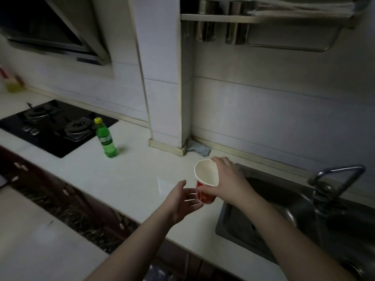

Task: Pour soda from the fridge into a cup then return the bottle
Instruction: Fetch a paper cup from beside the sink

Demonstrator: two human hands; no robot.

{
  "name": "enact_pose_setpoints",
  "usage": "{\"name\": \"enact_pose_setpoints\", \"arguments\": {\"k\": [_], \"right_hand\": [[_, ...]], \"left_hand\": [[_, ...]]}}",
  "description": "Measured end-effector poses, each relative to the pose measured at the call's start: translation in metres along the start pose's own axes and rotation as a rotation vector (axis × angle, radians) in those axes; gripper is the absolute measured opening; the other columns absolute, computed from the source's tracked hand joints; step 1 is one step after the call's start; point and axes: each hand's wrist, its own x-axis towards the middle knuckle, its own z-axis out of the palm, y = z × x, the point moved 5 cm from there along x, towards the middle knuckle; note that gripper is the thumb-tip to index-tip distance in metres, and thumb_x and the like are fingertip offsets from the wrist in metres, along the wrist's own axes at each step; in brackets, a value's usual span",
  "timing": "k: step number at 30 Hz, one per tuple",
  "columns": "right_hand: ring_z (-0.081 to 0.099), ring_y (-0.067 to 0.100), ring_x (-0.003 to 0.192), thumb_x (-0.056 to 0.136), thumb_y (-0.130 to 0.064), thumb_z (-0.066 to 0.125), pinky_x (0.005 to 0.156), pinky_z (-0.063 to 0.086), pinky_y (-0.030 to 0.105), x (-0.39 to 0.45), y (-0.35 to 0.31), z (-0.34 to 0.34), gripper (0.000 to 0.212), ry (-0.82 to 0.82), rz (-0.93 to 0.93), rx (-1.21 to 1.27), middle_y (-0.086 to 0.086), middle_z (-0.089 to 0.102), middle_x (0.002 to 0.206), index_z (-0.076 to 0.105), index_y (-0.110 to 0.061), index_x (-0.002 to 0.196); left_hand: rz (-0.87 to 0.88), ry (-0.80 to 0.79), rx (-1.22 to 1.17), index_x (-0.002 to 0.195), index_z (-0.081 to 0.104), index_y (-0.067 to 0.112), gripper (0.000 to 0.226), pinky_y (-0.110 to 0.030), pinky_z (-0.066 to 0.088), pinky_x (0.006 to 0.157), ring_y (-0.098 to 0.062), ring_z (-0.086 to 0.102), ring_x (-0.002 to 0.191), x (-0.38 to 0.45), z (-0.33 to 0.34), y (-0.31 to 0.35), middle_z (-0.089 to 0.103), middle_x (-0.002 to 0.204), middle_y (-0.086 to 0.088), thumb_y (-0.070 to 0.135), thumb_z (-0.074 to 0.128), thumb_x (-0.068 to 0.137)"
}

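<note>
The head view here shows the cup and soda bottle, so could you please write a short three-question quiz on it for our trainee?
1. True or false: the green soda bottle still has its yellow cap on.
2. Which hand grips the paper cup? A) the left hand B) the right hand C) both hands
3. Fill in: the bottle stands upright on the white counter, beside the black ____.

Key
1. True: the cap sits on the neck, so nothing has been poured; the cup looks empty inside.
2. B: the right hand holds the cup tilted near the sink; the left hand is open just beside it.
3. Stove.
</note>
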Motion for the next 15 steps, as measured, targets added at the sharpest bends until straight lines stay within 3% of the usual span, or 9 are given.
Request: {"name": "enact_pose_setpoints", "arguments": {"k": [15], "right_hand": [[0.037, 0.018, 0.126, 0.067, -0.061, 0.074, 0.103, 0.038, 0.034, 0.094, -0.035, 0.065, 0.099, -0.085, -0.174, 0.084, -0.001, 0.036, 0.139, 0.027, -0.021, 0.144]], "left_hand": [[0.033, 0.206, -0.022, 0.120, 0.059, -0.007, 0.057, -0.045, 0.055, 0.087, -0.029, 0.061, 0.093, 0.043, -0.080, 0.049, 0.061, 0.100, -0.020, 0.039, 0.031, 0.101]]}}
